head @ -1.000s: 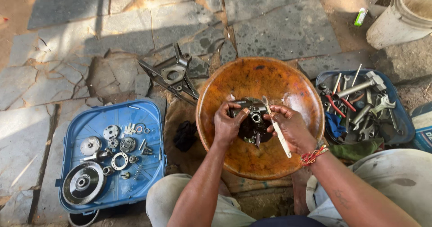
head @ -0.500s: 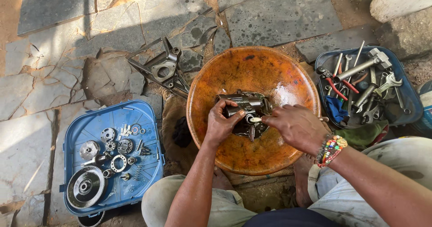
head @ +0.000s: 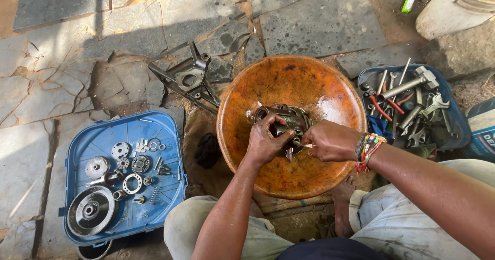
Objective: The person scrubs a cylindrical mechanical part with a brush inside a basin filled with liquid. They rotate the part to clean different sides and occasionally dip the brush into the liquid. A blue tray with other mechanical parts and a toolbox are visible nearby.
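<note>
A greasy metal engine part (head: pixel 286 117) lies in a round orange basin (head: pixel 289 79) holding a film of liquid. My left hand (head: pixel 266 142) grips the part from the near side. My right hand (head: pixel 330 140), with a beaded bracelet at the wrist, is closed around a thin pale tool whose tip touches the part; most of the tool is hidden in the fist.
A blue tray (head: pixel 103 224) at the left holds gears, washers, springs and a pulley. Another blue tray (head: pixel 459 131) at the right holds wrenches, pliers and a hammer. A metal bracket (head: pixel 188 78) lies on the stone paving. A white bucket (head: pixel 454 7) stands far right.
My right hand has turned its tool from standing out over the basin to pressing in at the part's near end. My left hand stays on the part.
</note>
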